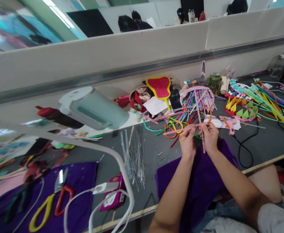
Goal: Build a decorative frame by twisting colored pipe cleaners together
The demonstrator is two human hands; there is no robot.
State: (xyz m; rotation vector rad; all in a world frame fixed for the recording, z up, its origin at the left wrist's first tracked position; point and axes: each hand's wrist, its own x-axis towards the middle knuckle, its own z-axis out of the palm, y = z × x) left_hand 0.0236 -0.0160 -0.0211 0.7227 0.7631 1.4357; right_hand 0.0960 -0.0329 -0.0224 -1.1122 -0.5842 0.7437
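Over the front of the table my left hand [188,142] and my right hand [210,136] are close together, both pinching pink pipe cleaners [198,108] where they cross. One strand stands nearly upright and runs below my fingers; another points left past my left hand. At the top, the upright strand meets a lilac-and-pink curved band [197,88] with orange pieces hanging from it. I cannot tell whether band and strand are joined. Beneath my wrists lies a purple cloth [171,176]. Behind the hands is a heap of coloured pipe cleaners [187,113].
A pink glue gun [231,126] with a black cord lies right of my hands. Thin silvery wires [138,155], a magenta box [114,199] and scissors [45,207] are to the left. A lamp [95,108] leans over the table. Several people sit beyond the partition [142,53].
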